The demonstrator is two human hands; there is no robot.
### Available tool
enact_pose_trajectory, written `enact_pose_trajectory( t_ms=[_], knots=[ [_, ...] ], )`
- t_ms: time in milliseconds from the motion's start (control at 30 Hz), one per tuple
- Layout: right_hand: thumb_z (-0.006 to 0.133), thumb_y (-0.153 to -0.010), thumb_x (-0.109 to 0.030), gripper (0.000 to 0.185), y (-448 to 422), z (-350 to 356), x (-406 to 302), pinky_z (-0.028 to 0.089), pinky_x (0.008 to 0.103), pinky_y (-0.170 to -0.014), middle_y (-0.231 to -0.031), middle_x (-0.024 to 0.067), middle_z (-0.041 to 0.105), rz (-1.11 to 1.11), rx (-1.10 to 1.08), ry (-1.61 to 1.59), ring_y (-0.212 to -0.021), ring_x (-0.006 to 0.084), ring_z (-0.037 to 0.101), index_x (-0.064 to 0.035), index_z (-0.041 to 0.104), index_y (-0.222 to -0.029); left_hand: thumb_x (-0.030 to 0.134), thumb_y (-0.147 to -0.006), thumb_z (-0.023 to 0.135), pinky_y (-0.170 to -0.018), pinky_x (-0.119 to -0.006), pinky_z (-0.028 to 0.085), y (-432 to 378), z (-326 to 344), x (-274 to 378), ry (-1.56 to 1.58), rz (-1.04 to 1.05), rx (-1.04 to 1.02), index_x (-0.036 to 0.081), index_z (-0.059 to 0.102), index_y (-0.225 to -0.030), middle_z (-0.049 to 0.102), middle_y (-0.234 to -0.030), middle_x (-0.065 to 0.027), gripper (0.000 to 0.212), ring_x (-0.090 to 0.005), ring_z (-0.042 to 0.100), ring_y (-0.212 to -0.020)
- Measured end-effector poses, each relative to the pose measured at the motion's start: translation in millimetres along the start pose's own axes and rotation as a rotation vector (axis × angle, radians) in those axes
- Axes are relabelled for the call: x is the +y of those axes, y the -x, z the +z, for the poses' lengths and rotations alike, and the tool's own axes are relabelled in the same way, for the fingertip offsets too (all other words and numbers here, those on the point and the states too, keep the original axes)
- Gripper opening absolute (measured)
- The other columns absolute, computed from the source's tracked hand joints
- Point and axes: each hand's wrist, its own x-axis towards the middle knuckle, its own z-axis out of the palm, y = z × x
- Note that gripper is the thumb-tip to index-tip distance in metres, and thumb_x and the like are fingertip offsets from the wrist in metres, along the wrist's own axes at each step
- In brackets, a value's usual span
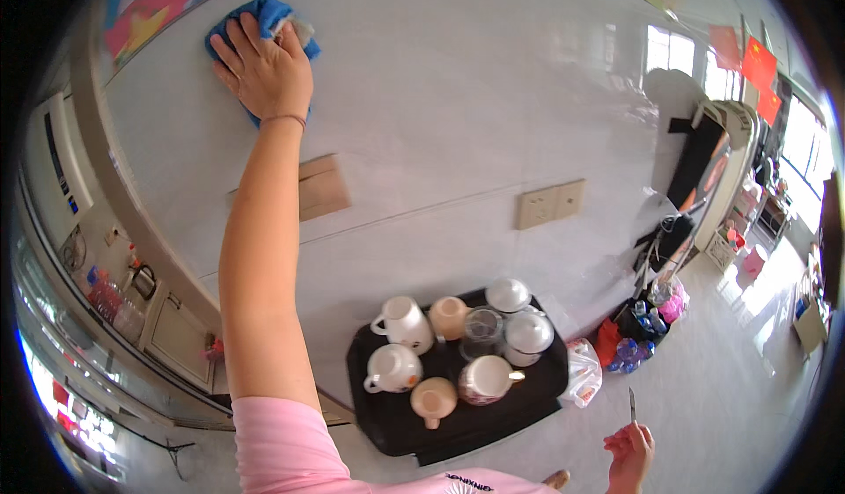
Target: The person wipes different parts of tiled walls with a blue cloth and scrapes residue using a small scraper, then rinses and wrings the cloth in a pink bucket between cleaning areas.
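Observation:
My left hand (267, 72) presses a blue cloth (237, 22) flat against the glossy light wall, at the upper left, with the fingers spread over it. A pale, light-coloured part of the cloth or a second rag shows by the thumb. At the lower right, my right hand (630, 451) holds a thin knife or scraper blade (632, 403) that points up, away from the wall. My left forearm partly hides a switch plate (325, 186) on the wall.
A black tray (389, 434) below the wall carries several cups, such as a white mug (404, 326) and a lidded white cup (528, 335). Right of it are a white plastic bag (582, 372) and bagged bottles (630, 354). A socket plate (551, 204) sits above; a door frame (109, 131) stands left.

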Motion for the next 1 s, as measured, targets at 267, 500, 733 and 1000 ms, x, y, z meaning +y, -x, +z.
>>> enact_pose_trajectory(
  t_ms=[267,500,733,1000],
  knots=[
    [0.054,-0.090,-0.010,0.012,-139.4,-145.1,-73.6,0.050,0.0298,-0.048,-0.065,0.0071,0.059,-0.133,0.081,0.050,-0.054,0.0210,0.062,-0.0043,0.054,-0.080,0.047,-0.091,0.044,-0.108,-0.053,0.024,75.9,25.6,243.3,-0.140,0.116,-0.125,0.009,0.047,-0.133,0.044,-0.140,-0.0110,0.055,-0.0359,0.031,-0.135],
    [0.059,-0.089,-0.011,0.013,-209.3,-224.9,-163.2,0.050,0.0290,-0.061,-0.070,0.0083,0.060,-0.092,0.140,0.116,-0.063,0.0173,0.058,-0.0010,0.060,-0.081,0.038,-0.087,0.053,-0.110,-0.053,0.019,173.0,33.2,448.5,0.153,0.250,-0.366,0.016,0.042,-0.135,0.038,-0.145,-0.0066,0.054,-0.0316,0.026,-0.138],
    [0.056,-0.088,-0.006,0.012,-314.8,-239.8,-173.5,0.051,0.0310,-0.051,-0.066,0.0098,0.061,-0.009,0.058,0.099,-0.054,0.0229,0.063,0.0005,0.058,-0.079,0.039,-0.086,0.055,-0.108,-0.054,0.023,150.1,72.9,535.6,0.036,0.367,-0.253,0.024,0.044,-0.136,0.041,-0.143,-0.0042,0.053,-0.0294,0.029,-0.136],
    [0.056,-0.088,-0.004,0.010,-457.2,-221.1,-228.6,0.051,0.0319,-0.055,-0.067,0.0098,0.062,-0.065,-0.115,0.240,-0.058,0.0223,0.063,0.0006,0.060,-0.079,0.031,-0.090,0.048,-0.109,-0.053,0.022,202.9,78.8,658.3,0.159,0.395,-0.311,0.010,0.046,-0.134,0.037,-0.144,-0.0131,0.049,-0.0343,0.026,-0.137]
  ],
)
